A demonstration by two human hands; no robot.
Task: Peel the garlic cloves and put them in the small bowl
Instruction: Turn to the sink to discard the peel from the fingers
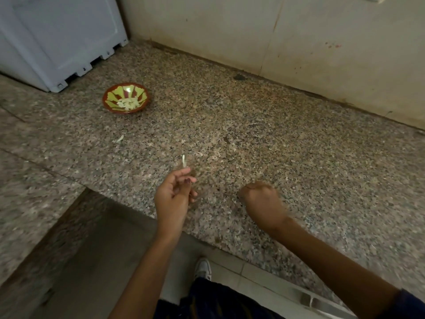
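A small red bowl with green petal markings stands on the granite counter at the far left and holds several peeled pale garlic cloves. My left hand hovers over the counter's front edge, palm turned right, fingers loosely curled, thumb apart from the index finger. A thin white scrap of garlic skin sits just beyond its fingertips; I cannot tell whether it touches them. My right hand, blurred, is curled into a fist, knuckles up, low over the counter. Anything inside it is hidden.
Another white skin scrap lies below the bowl. A pale blue-white appliance stands at the back left. A stained wall runs along the counter's far edge. A recess drops off at the lower left, with my shoe on the floor below.
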